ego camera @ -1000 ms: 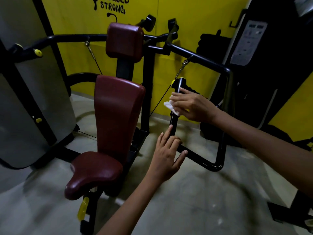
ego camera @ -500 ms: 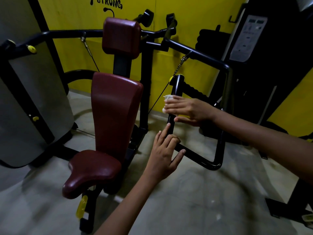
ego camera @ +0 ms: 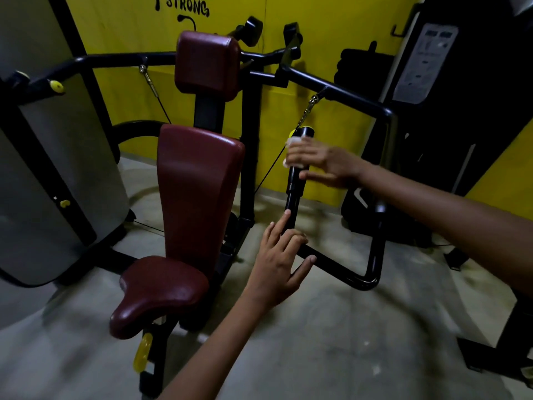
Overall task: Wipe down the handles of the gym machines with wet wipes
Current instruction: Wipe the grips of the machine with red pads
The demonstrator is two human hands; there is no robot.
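A black upright handle (ego camera: 297, 180) of the press machine stands right of the dark red seat. My right hand (ego camera: 320, 163) wraps a white wet wipe (ego camera: 292, 144) around the handle's upper grip, just under its round top end; the hand is motion-blurred. My left hand (ego camera: 281, 261) rests lower on the same black bar where it bends, its fingers straight and spread, index finger pointing up along the tube.
The dark red backrest (ego camera: 199, 192), seat pad (ego camera: 161, 293) and headrest (ego camera: 206, 62) stand left of the handle. A grey weight-stack cover (ego camera: 57, 174) fills the left side. Another dark machine with a label plate (ego camera: 424, 62) stands at the right. Yellow wall behind, concrete floor below.
My right hand slid the wipe down the handle and then back up toward its top end. My left hand has stayed on the lower bar.
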